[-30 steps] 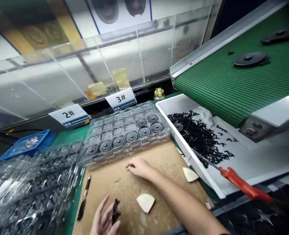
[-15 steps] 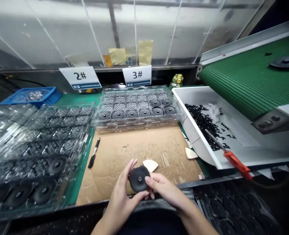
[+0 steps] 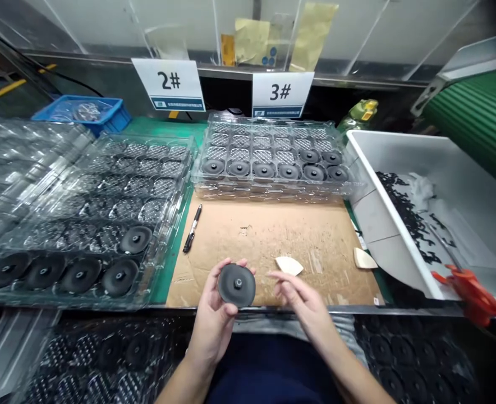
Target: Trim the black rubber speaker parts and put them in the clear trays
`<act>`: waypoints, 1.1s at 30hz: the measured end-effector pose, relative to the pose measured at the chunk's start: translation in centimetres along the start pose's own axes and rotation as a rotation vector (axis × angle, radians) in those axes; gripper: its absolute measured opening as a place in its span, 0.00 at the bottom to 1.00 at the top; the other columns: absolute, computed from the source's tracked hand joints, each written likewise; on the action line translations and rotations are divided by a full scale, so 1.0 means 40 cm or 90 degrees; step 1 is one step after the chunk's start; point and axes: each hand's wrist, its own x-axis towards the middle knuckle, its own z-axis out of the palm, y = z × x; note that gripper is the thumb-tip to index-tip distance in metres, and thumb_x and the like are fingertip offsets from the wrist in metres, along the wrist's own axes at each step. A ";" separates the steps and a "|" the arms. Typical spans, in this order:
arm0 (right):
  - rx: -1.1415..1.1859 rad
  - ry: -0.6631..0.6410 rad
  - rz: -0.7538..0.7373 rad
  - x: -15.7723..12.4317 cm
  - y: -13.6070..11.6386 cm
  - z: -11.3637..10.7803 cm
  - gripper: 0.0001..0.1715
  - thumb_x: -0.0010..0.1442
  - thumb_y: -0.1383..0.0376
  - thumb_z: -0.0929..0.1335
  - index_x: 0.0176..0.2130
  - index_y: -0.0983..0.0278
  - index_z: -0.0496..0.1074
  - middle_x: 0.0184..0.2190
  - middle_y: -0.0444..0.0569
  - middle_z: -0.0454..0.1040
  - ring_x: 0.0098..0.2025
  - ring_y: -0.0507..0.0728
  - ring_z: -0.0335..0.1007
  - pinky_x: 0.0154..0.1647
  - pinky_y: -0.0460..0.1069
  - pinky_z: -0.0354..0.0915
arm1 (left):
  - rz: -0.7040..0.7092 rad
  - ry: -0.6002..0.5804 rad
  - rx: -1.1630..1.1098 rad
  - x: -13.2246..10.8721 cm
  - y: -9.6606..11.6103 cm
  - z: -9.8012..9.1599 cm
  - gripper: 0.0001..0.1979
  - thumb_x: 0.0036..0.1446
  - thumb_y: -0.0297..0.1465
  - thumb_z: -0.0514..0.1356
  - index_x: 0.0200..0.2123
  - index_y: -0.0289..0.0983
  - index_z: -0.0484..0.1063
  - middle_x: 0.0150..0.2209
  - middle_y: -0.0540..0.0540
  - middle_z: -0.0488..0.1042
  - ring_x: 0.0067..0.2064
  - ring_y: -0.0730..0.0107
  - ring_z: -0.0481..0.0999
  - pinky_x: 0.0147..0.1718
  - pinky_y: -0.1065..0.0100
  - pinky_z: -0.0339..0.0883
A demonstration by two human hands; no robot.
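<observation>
My left hand [image 3: 215,306] grips a round black disc [image 3: 231,292] with a small raised hub at its centre, thumb on the near rim and fingers behind. To the right of the disc and apart from it, my right hand [image 3: 301,294] has its index finger stretched out towards the left; nothing shows in it. Just beyond that hand a cream wedge-shaped pad [image 3: 289,265] lies on the cardboard sheet [image 3: 248,219]. Similar black discs sit in the clear tray [image 3: 172,193] at the left and in the stacked clear trays [image 3: 269,188] at the back.
A black pen [image 3: 192,229] lies on the cardboard's left side, a second cream pad [image 3: 364,258] on its right. A white bin [image 3: 393,247] with small black parts stands at right, red-handled pliers [image 3: 469,289] at its edge. A green conveyor [image 3: 479,120] overhangs it. Behind sits a blue basket [image 3: 115,115].
My right hand has let go of the disc and moved away to the right. The left hand keeps the disc, now turned with its face towards me. The view has shifted left and downward.
</observation>
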 end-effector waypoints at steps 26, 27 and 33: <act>-0.289 0.111 -0.224 0.023 -0.055 -0.018 0.14 0.62 0.65 0.62 0.48 0.59 0.68 0.44 0.47 0.74 0.42 0.53 0.70 0.40 0.49 0.67 | -0.134 -0.032 -0.089 0.013 0.029 0.026 0.30 0.49 0.35 0.64 0.56 0.41 0.62 0.54 0.39 0.69 0.54 0.55 0.69 0.53 0.62 0.63; -0.252 0.132 -0.245 0.015 -0.096 -0.018 0.16 0.62 0.66 0.62 0.50 0.59 0.66 0.45 0.47 0.73 0.42 0.53 0.70 0.41 0.48 0.67 | -0.137 -0.039 -0.081 0.012 0.022 0.033 0.29 0.48 0.35 0.65 0.54 0.40 0.63 0.53 0.39 0.70 0.54 0.56 0.69 0.52 0.63 0.64; -0.239 -0.108 -0.338 -0.027 -0.233 -0.013 0.14 0.62 0.71 0.60 0.46 0.64 0.69 0.39 0.47 0.73 0.40 0.50 0.68 0.43 0.45 0.65 | -0.200 0.024 -0.022 -0.002 -0.003 0.065 0.22 0.48 0.33 0.66 0.48 0.43 0.69 0.47 0.47 0.75 0.48 0.66 0.74 0.45 0.71 0.69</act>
